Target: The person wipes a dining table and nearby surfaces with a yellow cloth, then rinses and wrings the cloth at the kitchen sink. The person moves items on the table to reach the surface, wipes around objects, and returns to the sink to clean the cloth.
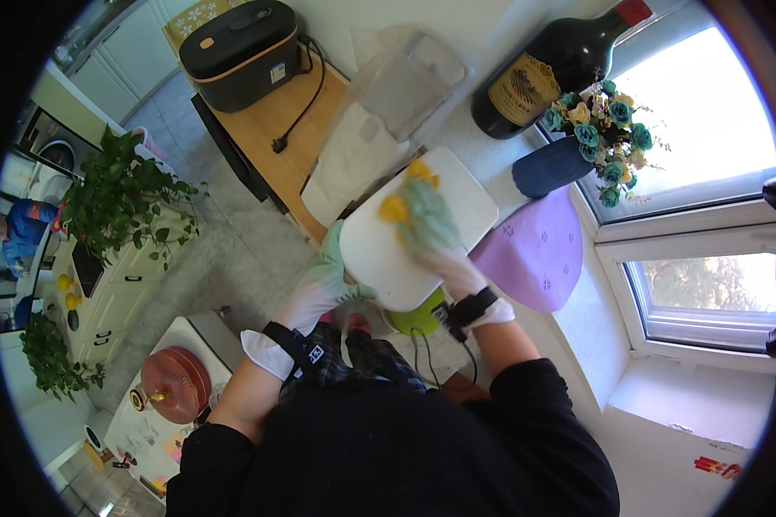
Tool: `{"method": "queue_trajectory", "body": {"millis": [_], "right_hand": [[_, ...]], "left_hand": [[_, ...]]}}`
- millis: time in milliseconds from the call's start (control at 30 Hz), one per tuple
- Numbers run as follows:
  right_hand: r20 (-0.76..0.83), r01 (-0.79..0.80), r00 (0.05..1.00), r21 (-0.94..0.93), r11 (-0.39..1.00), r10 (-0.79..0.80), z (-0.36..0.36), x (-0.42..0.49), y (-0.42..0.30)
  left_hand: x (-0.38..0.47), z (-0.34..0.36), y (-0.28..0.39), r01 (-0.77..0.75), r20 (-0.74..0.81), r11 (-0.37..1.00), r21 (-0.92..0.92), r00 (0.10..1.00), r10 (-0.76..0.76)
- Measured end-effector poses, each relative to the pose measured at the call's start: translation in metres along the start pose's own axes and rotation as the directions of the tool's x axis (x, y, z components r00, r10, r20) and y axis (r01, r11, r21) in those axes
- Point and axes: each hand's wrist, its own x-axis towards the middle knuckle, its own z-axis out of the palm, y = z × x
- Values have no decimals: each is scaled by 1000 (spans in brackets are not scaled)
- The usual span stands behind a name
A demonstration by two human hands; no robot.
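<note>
A glossy white panel with rounded corners (375, 258) lies tilted before me, in front of a wooden-topped surface. My left hand (326, 278), in a green-and-white glove, grips its near left edge, thumb on the near rim. My right hand (427, 223), gloved alike and blurred, presses a yellow cloth (394, 208) on the panel's upper face. Yellow folds stick out past the fingers on two sides. Dark straps circle both wrists.
Behind the panel lie a clear plastic bag (388, 110) and a black appliance (242, 58) with a loose plug (279, 143). Rightward are a purple cloth (530, 252), a flower vase (553, 167) and a large bottle (537, 71). Below sits a green object (417, 318). A person (26, 232) appears far left.
</note>
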Motion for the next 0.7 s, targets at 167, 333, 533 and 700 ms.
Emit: {"method": "queue_trajectory", "body": {"millis": [167, 333, 533, 700], "right_hand": [[120, 84, 985, 278, 957, -122, 14, -32, -68], [128, -4, 989, 548, 836, -79, 7, -34, -53], [288, -376, 927, 700, 607, 242, -38, -86, -23], [194, -39, 981, 78, 996, 24, -16, -104, -45]], "left_hand": [[-15, -1, 6, 257, 112, 864, -433, 966, -231], [5, 6, -9, 114, 66, 766, -632, 993, -93], [1, -9, -21, 4, -9, 937, 350, 1000, -1], [-2, -15, -15, 83, 54, 959, 271, 993, -101]]}}
